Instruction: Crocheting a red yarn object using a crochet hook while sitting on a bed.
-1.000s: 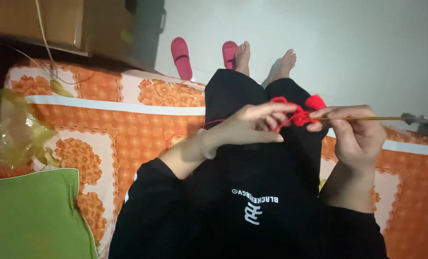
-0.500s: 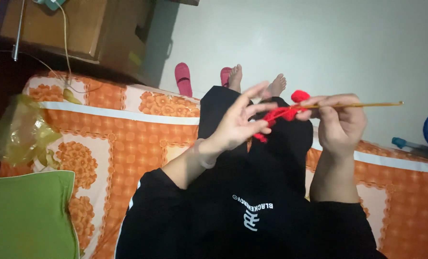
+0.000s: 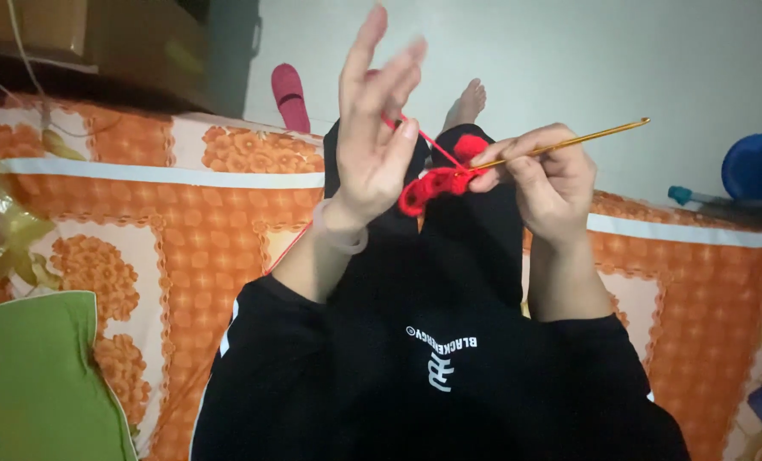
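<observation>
Red crochet hangs between my hands: right hand clamped on the hook, left hand fingers spread, yarn running across them.

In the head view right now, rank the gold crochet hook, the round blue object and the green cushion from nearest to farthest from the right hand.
1. Gold crochet hook: held in the right hand.
2. Round blue object: far right, on the floor.
3. Green cushion: bottom-left corner.

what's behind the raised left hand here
Behind the left hand a red yarn strand runs to the red crochet piece; black-clad knees and a pink slipper lie beyond. The other slipper is mostly covered.
</observation>
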